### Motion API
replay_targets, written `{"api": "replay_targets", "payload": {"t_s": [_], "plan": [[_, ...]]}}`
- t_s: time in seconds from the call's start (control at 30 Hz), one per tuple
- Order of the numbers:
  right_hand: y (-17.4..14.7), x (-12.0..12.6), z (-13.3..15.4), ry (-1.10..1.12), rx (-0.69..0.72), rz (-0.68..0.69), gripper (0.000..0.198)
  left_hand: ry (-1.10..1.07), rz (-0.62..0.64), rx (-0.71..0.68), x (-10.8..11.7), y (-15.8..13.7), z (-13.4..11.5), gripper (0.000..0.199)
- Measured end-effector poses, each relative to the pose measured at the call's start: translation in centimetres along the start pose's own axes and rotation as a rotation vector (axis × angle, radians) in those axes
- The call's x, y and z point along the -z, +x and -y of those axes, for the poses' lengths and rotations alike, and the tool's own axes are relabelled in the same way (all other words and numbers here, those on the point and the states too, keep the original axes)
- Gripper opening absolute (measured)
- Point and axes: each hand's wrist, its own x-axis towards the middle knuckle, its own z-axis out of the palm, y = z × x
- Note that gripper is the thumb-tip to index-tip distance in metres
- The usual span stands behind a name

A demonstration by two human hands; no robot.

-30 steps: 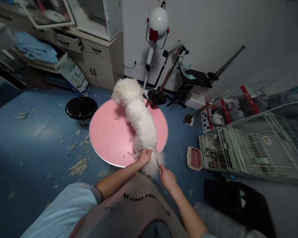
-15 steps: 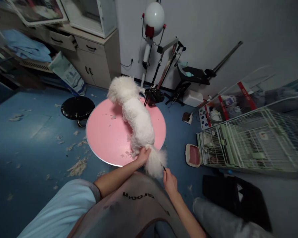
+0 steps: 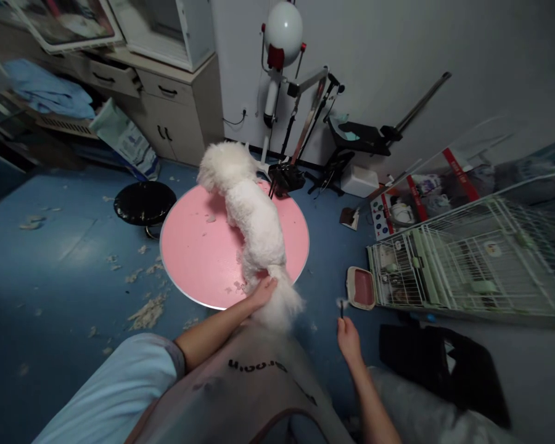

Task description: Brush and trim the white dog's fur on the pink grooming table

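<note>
A white fluffy dog [image 3: 256, 222] stands on a round pink table [image 3: 192, 253], its head away from me and its rear toward me. My left hand [image 3: 263, 292] is closed around the base of its bushy tail [image 3: 280, 305]. Off to the right, apart from the dog, my right hand [image 3: 348, 336] grips a small dark-handled grooming brush [image 3: 342, 308]. Pale fluff shows at the brush's head, whose exact shape is too small to make out. Loose hair clippings lie on the table beside the dog's hind legs.
A black stool [image 3: 145, 202] stands left of the table, with hair clumps [image 3: 148, 311] on the blue floor. Behind the table is a black jointed stand [image 3: 287, 179]. Wire cages [image 3: 462, 265] and a shallow litter tray [image 3: 361, 288] are on the right.
My right hand has moved away from the tail to the right, taking the brush out of the fur. My left hand stays at the tail, which has swung slightly left.
</note>
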Motion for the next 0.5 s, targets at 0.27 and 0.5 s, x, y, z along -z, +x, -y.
{"api": "replay_targets", "payload": {"t_s": [0.27, 0.5], "plan": [[-1.1, -4.6, 15.0, 0.394, 0.390, 0.381, 0.030, 0.021, -0.022, -0.070, 1.5, 0.3, -0.9, 0.026], [-3.0, -1.2, 4.4, 0.148, 0.249, 0.494, 0.028, 0.040, -0.072, -0.045, 2.7, 0.9, -0.8, 0.036]]}}
